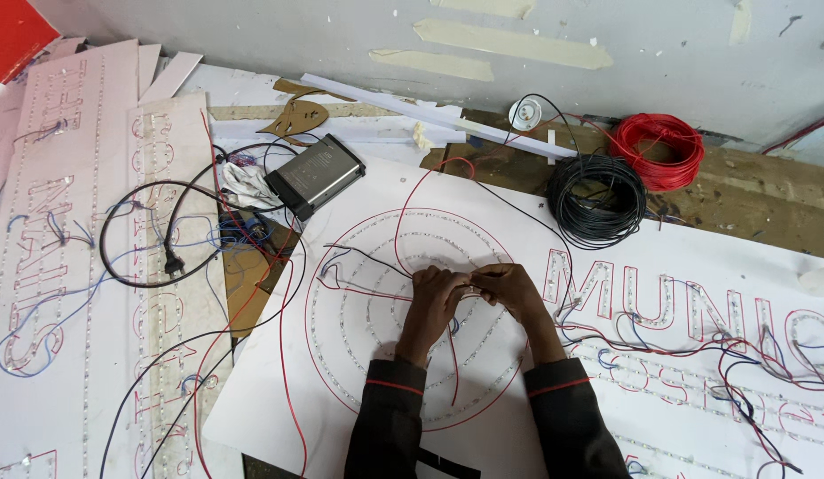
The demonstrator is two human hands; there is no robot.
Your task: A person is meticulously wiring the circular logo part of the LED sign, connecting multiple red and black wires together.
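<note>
The large white sign board (483, 417) with concentric circles of LED strip fills the lower middle of the view. Both hands work near the centre of these circles. At about 1 o'clock from the hands lies the black wire coil (596, 200), and just past it, touching its upper right side, the red wire coil (658, 149). At 11 o'clock lies the grey metal power supply box (314, 176), with a black mains cable and plug (173, 264) looped at 9 o'clock.

The left hand (434, 297) and the right hand (509, 288) meet fingertip to fingertip. Both are pinched closed on thin red and black wires (376, 266), which run from the hands to the left across the rings. I cannot tell whether the wire ends are already joined.

I judge the main risk to be the tangle: many loose wires cross the board, so a pull of the hands could drag a neighbouring wire and lift an LED strip. A weak twist could come apart later. Red and black could also be mixed up, as they lie close together.
</note>
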